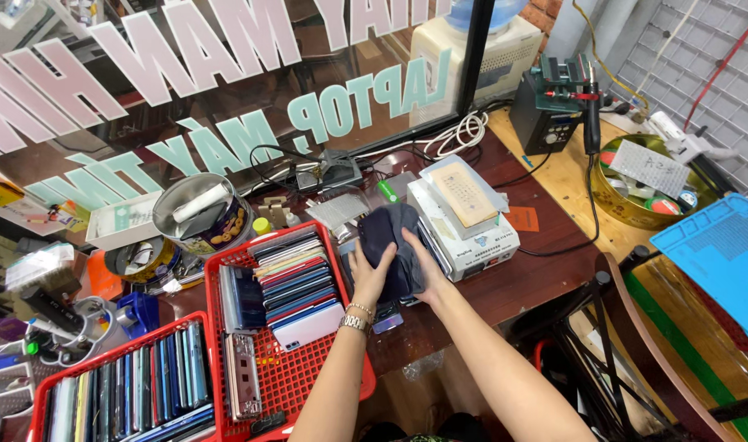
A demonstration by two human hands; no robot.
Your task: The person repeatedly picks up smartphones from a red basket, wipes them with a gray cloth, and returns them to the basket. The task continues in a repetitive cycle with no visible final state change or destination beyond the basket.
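Observation:
Both my hands hold a dark navy cloth (393, 245) over the middle of the brown table. My left hand (368, 274), with a bracelet and watch at the wrist, grips the cloth's left side. Pressed against the cloth's right side is my right hand (424, 266). A dark phone seems wrapped in the cloth, though I cannot tell for sure. Just left of my hands stands a red basket (308, 372) holding a row of phones (296, 286) on edge. Under my left wrist a phone (388, 317) lies flat on the table.
A second red basket (42, 401) of phones sits at the lower left. White boxes (464, 233) lie right of the cloth. A round tin (204, 214), tape rolls, cables, a soldering station (547, 110), a gold bowl (628, 209) and a blue mat (726, 254) surround the table.

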